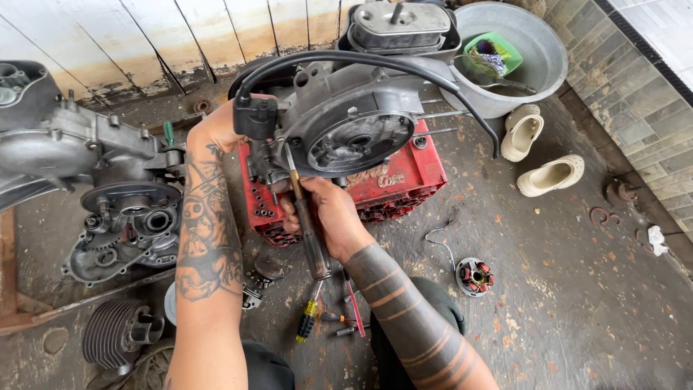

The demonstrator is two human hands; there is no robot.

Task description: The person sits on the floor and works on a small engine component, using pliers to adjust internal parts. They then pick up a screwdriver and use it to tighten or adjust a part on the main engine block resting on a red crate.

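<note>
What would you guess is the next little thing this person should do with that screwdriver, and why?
Probably turn the screwdriver: the right hand grips its handle with the tip up against the engine casing, while the left hand braces the engine on the red crate.

An informal engine repair workshop, set up on the ground. Bare, oil-stained concrete floor point(563, 303) strewn with rust flakes and small parts. A scooter engine point(354, 123) propped on a red plastic crate point(404, 180), a second opened engine case point(108, 195) to the left, a finned cylinder point(115, 332) lying loose, a copper-wound stator point(474, 276) and screwdrivers point(310, 318) on the floor. Stained whitewashed wall point(144, 36) behind, tiled edge point(635, 108) at right, a metal basin point(538, 65), two cream clogs point(538, 155) beside it
</note>
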